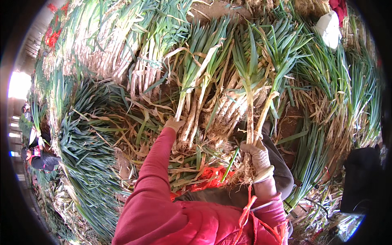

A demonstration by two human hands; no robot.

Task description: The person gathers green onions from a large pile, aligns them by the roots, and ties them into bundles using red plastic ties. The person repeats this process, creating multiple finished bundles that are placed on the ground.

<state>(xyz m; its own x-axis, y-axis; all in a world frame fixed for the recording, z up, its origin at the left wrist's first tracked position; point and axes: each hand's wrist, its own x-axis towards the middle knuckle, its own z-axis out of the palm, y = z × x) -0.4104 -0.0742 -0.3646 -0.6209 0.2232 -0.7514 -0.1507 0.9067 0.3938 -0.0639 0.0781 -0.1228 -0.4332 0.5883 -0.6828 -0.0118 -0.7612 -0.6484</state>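
Note:
My right hand (255, 153), in a pale work glove, grips two long green onion stalks (249, 116) near their roots, leaves pointing away from me. My left hand (174, 124), also gloved, reaches forward and is closed around the white lower stem of another green onion (181, 105). Beside it lie a few more stalks with roots towards me. Between my hands rests a pile of green onions (226, 113) with dry outer leaves and tangled roots. Farther off, a bundle of green onions (147, 73) has a tie around its stems.
Large heaps of green onions (88, 147) stand at left, with more along the far side and right. Loose dry leaves (147, 153) and red plastic (211, 177) lie before me. Another person (43, 159) is at the far left. A dark object (359, 180) stands at right.

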